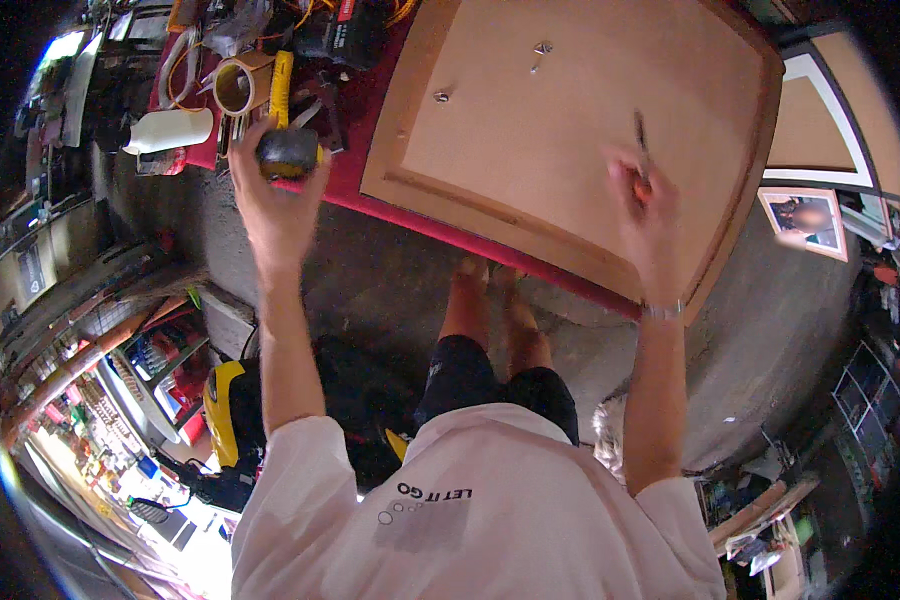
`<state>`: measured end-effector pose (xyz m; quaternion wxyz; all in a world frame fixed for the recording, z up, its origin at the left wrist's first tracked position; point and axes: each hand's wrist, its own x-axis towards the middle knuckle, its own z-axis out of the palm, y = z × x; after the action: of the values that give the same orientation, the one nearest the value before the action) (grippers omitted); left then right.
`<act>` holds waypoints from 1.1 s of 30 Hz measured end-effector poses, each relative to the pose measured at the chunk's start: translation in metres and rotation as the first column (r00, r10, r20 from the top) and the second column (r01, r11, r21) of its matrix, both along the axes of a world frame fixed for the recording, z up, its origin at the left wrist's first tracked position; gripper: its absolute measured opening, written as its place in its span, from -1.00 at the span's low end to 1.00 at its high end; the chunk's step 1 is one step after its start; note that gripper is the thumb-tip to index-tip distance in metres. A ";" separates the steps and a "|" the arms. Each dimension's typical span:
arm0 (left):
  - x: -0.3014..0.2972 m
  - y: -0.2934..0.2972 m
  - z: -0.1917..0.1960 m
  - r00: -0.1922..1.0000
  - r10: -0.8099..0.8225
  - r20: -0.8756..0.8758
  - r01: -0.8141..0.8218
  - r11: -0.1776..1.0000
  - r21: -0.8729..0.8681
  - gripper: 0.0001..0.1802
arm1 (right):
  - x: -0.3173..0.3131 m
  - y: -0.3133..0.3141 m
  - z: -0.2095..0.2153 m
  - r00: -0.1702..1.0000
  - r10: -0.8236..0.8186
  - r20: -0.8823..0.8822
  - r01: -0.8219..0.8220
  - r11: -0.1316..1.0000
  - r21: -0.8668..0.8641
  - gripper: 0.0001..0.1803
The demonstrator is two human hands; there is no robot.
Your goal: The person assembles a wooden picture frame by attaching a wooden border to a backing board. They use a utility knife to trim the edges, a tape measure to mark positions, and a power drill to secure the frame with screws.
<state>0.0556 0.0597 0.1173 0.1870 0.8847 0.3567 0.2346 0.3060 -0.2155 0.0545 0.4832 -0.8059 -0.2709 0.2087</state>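
Note:
My left hand (275, 205) is closed round a black and yellow tape measure (288, 153), held at the near left edge of the red-covered table. Over the right part of a large brown framed board (570, 130), my right hand (645, 205) grips a slim dark tool (640, 135) with an orange-red part; motion blurs it, so its kind is unclear. On the board lie a small metal fitting (442, 97) and, farther back, another metal piece (542, 48) with a thin stem.
Beside the tape measure stand a cardboard roll (238, 85), a yellow cutter-like tool (281, 88) and a white bottle (170, 131). Red cloth (360, 200) covers the table. To the right are a small framed photo (808, 222) and larger frames. A yellow-black motorbike (225, 410) is behind on the left.

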 end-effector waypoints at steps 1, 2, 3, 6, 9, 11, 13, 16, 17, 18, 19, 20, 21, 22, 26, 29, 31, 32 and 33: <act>0.003 0.016 0.009 0.974 0.025 -0.226 0.018 0.982 0.188 -0.22 | 0.014 0.026 -0.013 0.987 0.063 0.149 -0.074 0.995 0.072 -0.83; 0.001 0.031 0.006 0.966 -0.002 -0.259 0.042 0.988 0.147 -0.23 | 0.026 0.055 -0.023 0.976 0.076 0.205 -0.100 0.989 0.108 -0.83; 0.002 0.048 0.001 0.957 -0.033 -0.288 0.065 0.992 0.104 -0.24 | 0.038 0.081 -0.032 0.962 0.085 0.261 -0.125 0.982 0.141 -0.82; 0.006 0.079 -0.012 0.902 -0.094 -0.422 0.157 0.981 0.117 -0.32 | 0.066 0.127 -0.057 0.867 0.157 0.473 -0.201 0.979 0.043 -0.80; 0.013 0.073 -0.018 0.921 0.055 -0.386 0.064 0.955 0.289 -0.42 | 0.075 0.143 -0.062 0.884 0.252 0.393 -0.245 0.967 -0.069 -0.79; 0.026 0.045 -0.017 0.960 0.066 -0.274 0.023 0.951 0.309 -0.51 | 0.087 0.141 -0.072 0.888 0.316 0.334 -0.297 0.949 -0.107 -0.81; 0.044 0.021 -0.027 0.983 -0.106 -0.152 0.124 0.986 0.109 -0.59 | 0.083 0.140 -0.065 0.954 0.280 0.105 -0.272 0.959 -0.080 -0.82; 0.076 -0.007 -0.050 0.963 -0.261 -0.065 0.258 0.964 -0.062 -0.72 | 0.077 0.130 -0.049 0.945 0.325 -0.033 -0.324 0.946 0.030 -0.82; 0.084 -0.009 -0.060 0.961 -0.271 -0.048 0.268 0.962 -0.059 -0.74 | 0.073 0.128 -0.048 0.931 0.361 -0.047 -0.357 0.931 0.080 -0.81; 0.092 -0.007 -0.071 0.960 -0.280 -0.032 0.278 0.959 -0.056 -0.75 | 0.066 0.128 -0.048 0.937 0.349 0.021 -0.350 0.934 0.074 -0.81; 0.097 -0.004 -0.081 0.956 -0.292 -0.018 0.291 0.955 -0.056 -0.77 | 0.057 0.127 -0.048 0.939 0.333 0.085 -0.338 0.939 0.067 -0.81; 0.098 0.000 -0.088 0.943 -0.329 -0.048 0.327 0.944 -0.041 -0.78 | 0.050 0.127 -0.048 0.937 0.316 0.147 -0.328 0.943 0.062 -0.81; 0.098 0.001 -0.095 0.938 -0.342 -0.060 0.339 0.939 -0.063 -0.80 | 0.049 0.127 -0.045 0.920 0.344 0.189 -0.351 0.936 0.004 -0.81; 0.097 0.003 -0.097 0.931 -0.358 -0.079 0.352 0.933 -0.080 -0.81 | 0.048 0.129 -0.042 0.902 0.369 0.225 -0.369 0.928 -0.045 -0.82; 0.097 0.003 -0.099 0.924 -0.338 -0.176 0.318 0.939 -0.131 -0.86 | 0.047 0.136 -0.040 0.858 0.409 0.312 -0.368 0.912 -0.183 -0.84; 0.092 0.006 -0.091 0.940 -0.312 -0.137 0.303 0.949 -0.084 -0.92 | 0.045 0.140 -0.037 0.806 0.412 0.425 -0.339 0.910 -0.240 -0.87; 0.083 0.010 -0.088 0.951 -0.289 -0.109 0.287 0.957 -0.036 -0.93 | 0.043 0.140 -0.042 0.824 0.384 0.416 -0.312 0.921 -0.233 -0.87; 0.078 0.014 -0.086 0.956 -0.279 -0.093 0.279 0.960 -0.012 -0.93 | 0.041 0.140 -0.043 0.833 0.369 0.411 -0.297 0.927 -0.231 -0.87; 0.073 0.020 -0.082 0.947 -0.290 -0.135 0.299 0.953 0.053 -0.93 | 0.042 0.140 -0.042 0.860 0.363 0.357 -0.299 0.928 -0.223 -0.87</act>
<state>0.1281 0.0801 0.0348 0.1647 0.9473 0.2230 0.1605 0.3477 -0.0759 0.0120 0.3098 -0.8083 -0.4794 0.1442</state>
